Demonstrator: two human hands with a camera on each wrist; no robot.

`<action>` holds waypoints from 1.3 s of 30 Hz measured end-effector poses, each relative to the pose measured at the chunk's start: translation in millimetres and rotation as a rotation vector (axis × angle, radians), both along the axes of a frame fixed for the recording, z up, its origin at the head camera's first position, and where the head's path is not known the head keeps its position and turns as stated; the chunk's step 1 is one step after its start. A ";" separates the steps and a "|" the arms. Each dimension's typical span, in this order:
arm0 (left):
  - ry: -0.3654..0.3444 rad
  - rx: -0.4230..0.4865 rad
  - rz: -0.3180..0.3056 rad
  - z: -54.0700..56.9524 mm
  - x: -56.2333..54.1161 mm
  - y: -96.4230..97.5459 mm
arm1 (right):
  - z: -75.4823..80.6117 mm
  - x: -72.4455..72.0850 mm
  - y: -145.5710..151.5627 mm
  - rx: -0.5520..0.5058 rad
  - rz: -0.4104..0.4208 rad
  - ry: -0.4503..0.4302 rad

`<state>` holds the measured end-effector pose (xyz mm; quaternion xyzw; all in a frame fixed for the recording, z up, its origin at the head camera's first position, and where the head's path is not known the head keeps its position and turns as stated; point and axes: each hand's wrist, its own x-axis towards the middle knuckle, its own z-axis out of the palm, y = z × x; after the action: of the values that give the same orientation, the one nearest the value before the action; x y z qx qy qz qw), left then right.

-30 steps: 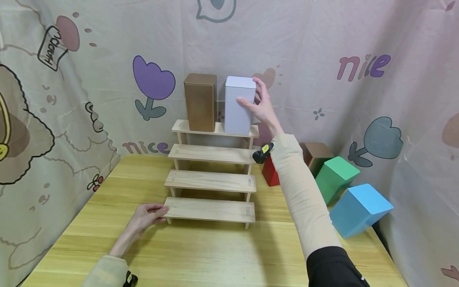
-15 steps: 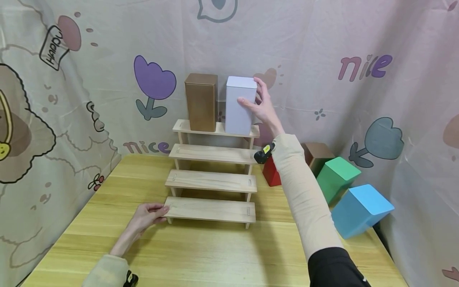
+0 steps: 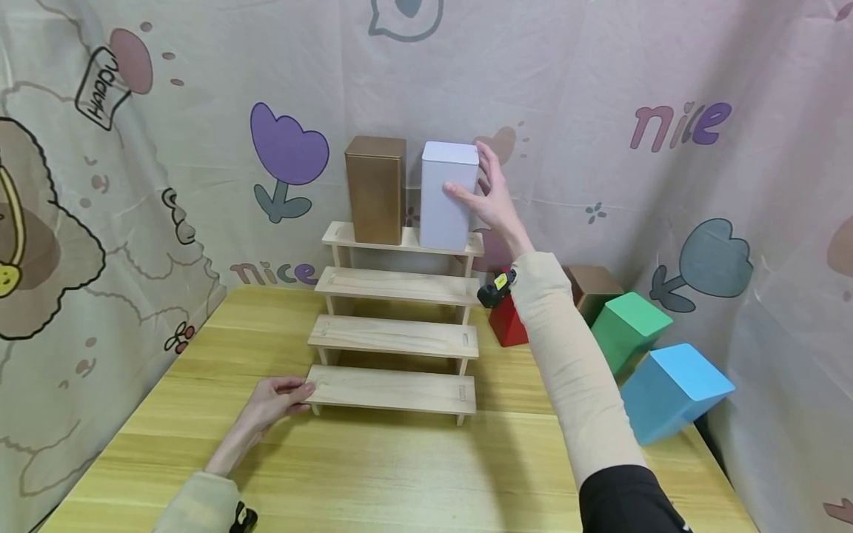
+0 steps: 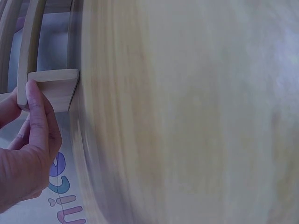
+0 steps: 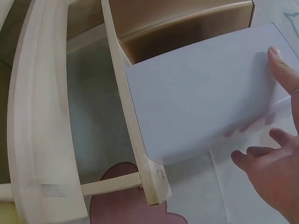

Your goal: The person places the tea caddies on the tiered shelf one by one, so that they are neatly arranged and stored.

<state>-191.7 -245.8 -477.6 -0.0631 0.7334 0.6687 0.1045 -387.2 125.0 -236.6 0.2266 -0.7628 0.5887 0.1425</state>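
A pale wooden step shelf (image 3: 393, 388) with several tiers stands on the table. On its top tier a bronze-brown tin box (image 3: 375, 192) and a white tin box (image 3: 445, 196) stand upright side by side, with a gap between them. My left hand (image 3: 272, 406) pinches the left end of the lowest board between thumb and fingers, as the left wrist view shows too. My right hand (image 3: 493, 198) is at the right side of the white box. Its thumb (image 5: 280, 67) lies over the front face, while the other visible fingers (image 5: 254, 156) stand off the side.
Right of the shelf stand a red box (image 3: 508, 322), a brown box (image 3: 593, 285), a green box (image 3: 629, 326) and a blue box (image 3: 673, 392), partly behind the right sleeve. A printed curtain (image 3: 560, 89) hangs close behind the wooden table (image 3: 373, 474).
My right hand's fingers have eased slightly away from the white box, and the right wrist has shifted a little to the right. The left hand keeps its hold on the shelf.
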 end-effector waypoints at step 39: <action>-0.016 -0.002 -0.002 0.5 0.0 -0.2 | -61.6 128.1 107.2 0.021 -0.137 0.091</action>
<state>-191.7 -246.0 -477.1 -0.0678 0.7334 0.6672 0.1110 -259.1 232.2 -298.1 0.2021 -0.7752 0.5587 0.2146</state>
